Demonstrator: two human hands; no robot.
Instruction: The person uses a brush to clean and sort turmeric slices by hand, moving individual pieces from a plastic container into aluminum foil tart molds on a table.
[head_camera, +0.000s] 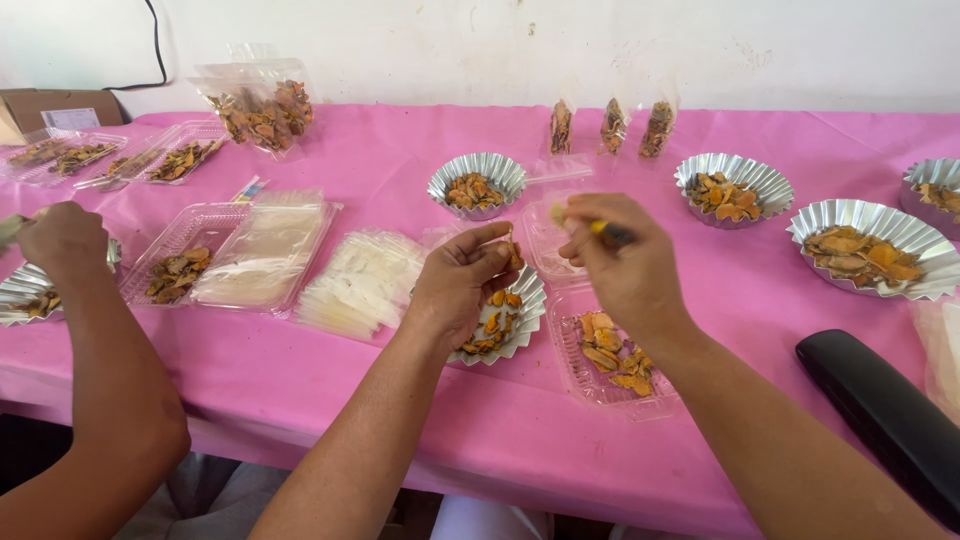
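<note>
While my left hand (462, 275) pinches a dried orange slice (513, 255) over the foil cup (528, 312), my right hand (622, 262) pinches yellow tweezers (607, 230). Just below it, the clear tray (598, 385) is partly filled; slices remain in the cup.

A single head-worn camera looks forward and steeply down, close over the pink-clothed table (500, 420), facing the white wall (500, 40) behind it; no second view overlaps.
</note>
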